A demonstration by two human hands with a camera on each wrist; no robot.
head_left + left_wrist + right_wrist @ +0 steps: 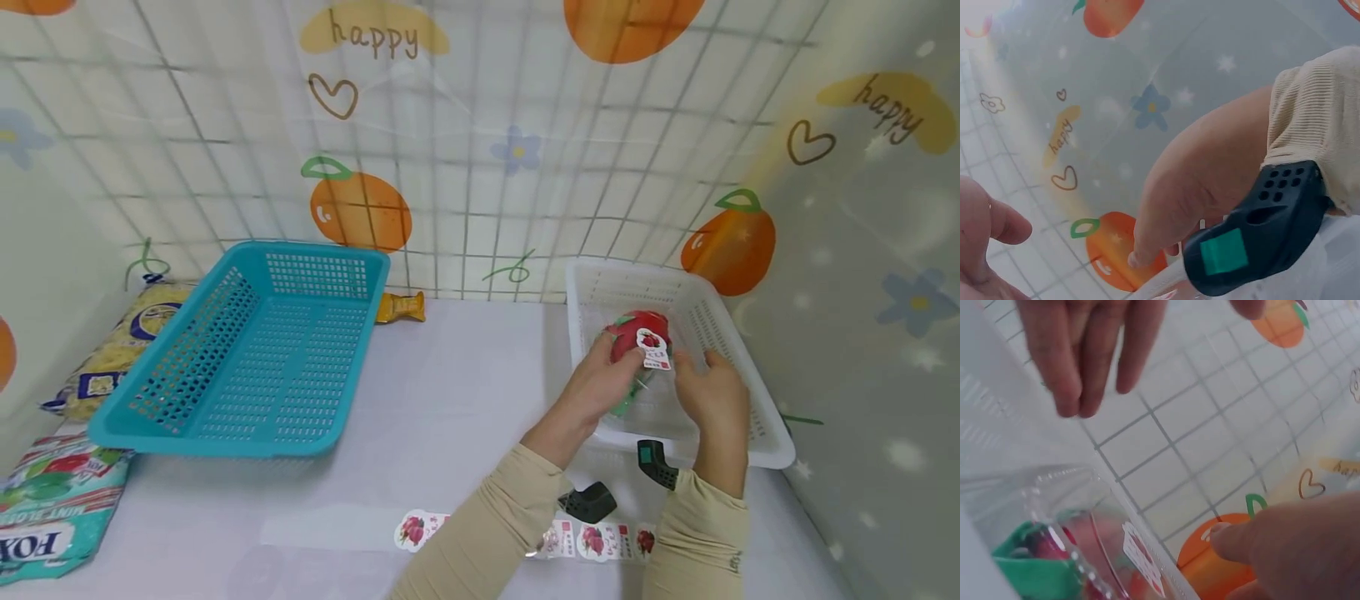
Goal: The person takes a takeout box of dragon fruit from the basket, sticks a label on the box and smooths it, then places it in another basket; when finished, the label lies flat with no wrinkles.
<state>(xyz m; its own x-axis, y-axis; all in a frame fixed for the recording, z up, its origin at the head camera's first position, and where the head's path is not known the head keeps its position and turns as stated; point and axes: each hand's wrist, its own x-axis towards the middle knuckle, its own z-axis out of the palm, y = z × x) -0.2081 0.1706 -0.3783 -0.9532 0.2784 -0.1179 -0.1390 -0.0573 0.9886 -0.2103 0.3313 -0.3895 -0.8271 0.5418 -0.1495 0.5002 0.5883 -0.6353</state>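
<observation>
In the white basket (757, 417) sits a clear plastic box (1094, 487) with a red dragon fruit (630, 325) and something green inside. A white label (654, 348) with a red fruit print sticks to the box. My left hand (600, 383) is over the box's left side, its thumb overlapping the label's edge in the head view. On the right side, my right hand (716, 396) hovers with loosely bent fingers and nothing in it. The right wrist view shows one hand's straight fingers (1100, 356) hanging above the box, apart from it.
A strip of similar fruit labels (600, 542) lies on the table below my forearms. To the left stands a teal basket (348, 350), with a yellow pasta-like bag (112, 358), a FOX'S candy bag (60, 508) and a small orange-gold wrapper (408, 307) around it.
</observation>
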